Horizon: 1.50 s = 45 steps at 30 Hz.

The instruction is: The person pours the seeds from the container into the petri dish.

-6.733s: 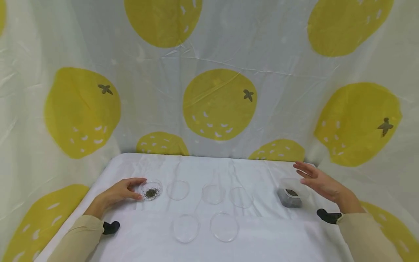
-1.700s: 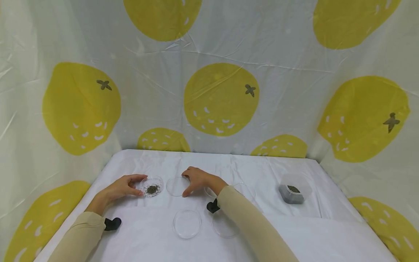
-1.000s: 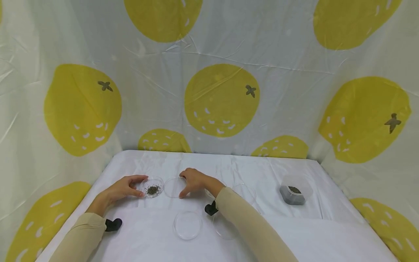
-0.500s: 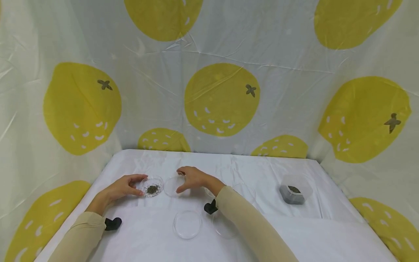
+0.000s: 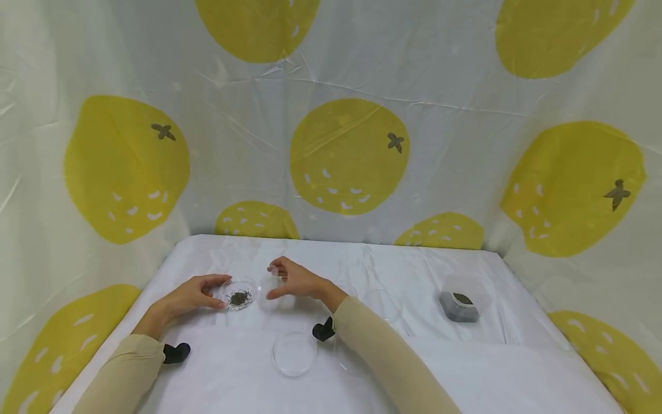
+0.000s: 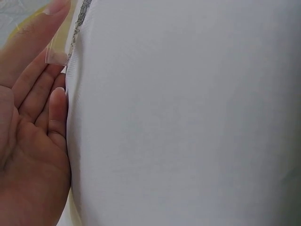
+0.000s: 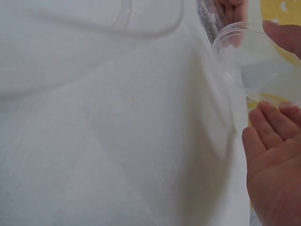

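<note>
My left hand [image 5: 193, 296] grips a clear petri dish [image 5: 253, 288] at its left edge, thumb in front and fingers behind. Dark crumbly bits [image 5: 239, 298] lie heaped in that dish. In the left wrist view only the dish's edge [image 6: 57, 52] and some bits show beside the thumb. My right hand [image 5: 300, 282] holds a second clear dish [image 5: 267, 292] between thumb and fingers, just right of the first. This dish is tilted, and nothing shows inside it. In the right wrist view the round dish [image 7: 254, 61] stands out between thumb and fingertips.
A translucent box [image 5: 483, 292] with dark bits stands on the white cloth [image 5: 517, 374] at the right. A clear dish [image 5: 295, 355] lies in front, another [image 5: 383, 305] right of centre. Two more are partly hidden by the right arm. A lemon-print curtain [image 5: 439, 155] hangs behind.
My right hand has come from beside the box across to the second dish, gripped it, slid it left and tipped it up. The left hand has stayed at its dish.
</note>
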Motion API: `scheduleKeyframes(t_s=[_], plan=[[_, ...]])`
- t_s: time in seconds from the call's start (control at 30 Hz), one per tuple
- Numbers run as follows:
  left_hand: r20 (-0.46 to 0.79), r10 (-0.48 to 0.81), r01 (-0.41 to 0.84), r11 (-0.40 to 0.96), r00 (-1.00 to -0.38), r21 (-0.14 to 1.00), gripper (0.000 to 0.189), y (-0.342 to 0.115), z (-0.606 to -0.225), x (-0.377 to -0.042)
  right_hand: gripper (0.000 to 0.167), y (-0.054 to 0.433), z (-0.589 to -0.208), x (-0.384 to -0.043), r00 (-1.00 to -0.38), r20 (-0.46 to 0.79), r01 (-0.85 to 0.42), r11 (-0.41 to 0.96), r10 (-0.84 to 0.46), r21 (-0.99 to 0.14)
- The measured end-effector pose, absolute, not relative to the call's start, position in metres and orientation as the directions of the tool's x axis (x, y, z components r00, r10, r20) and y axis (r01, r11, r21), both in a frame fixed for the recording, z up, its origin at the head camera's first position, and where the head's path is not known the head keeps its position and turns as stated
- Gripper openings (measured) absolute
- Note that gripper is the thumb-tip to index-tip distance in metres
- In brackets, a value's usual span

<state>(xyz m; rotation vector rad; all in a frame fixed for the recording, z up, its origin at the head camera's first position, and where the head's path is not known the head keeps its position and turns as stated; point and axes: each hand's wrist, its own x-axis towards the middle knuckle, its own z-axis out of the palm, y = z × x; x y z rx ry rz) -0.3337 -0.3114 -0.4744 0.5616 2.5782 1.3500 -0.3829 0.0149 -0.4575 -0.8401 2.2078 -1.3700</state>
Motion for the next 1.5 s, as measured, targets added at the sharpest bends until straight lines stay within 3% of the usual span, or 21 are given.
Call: scheduleKeyframes(t_s=[0.23, 0.53, 0.8, 1.1, 1.5], plan=[[0.015, 0.400, 0.243, 0.527, -0.916, 0.814, 0.072, -0.308, -0.474, -0.334, 0.077, 0.012, -0.462, -0.388, -0.723, -0.018, -0.211, 0.246, -0.691, -0.946], [-0.006, 0.387, 0.221, 0.540, -0.922, 0.812, 0.073, -0.309, -0.473, -0.333, 0.086, 0.004, -0.459, -0.389, -0.662, -0.097, -0.194, 0.295, -0.743, -0.935], [-0.013, 0.389, 0.221, 0.550, -0.921, 0.805, 0.073, -0.309, -0.475, -0.335, 0.086, -0.010, -0.454, -0.391, -0.645, -0.130, -0.215, 0.343, -0.753, -0.915], [-0.009, 0.401, 0.227, 0.537, -0.916, 0.812, 0.073, -0.308, -0.474, -0.335, 0.084, -0.018, -0.454, -0.390, -0.670, -0.119, -0.200, 0.333, -0.733, -0.922], [-0.016, 0.390, 0.224, 0.559, -0.921, 0.798, 0.073, -0.310, -0.472, -0.334, 0.085, -0.031, -0.452, -0.388, -0.711, -0.133, -0.259, 0.433, -0.691, -0.863]])
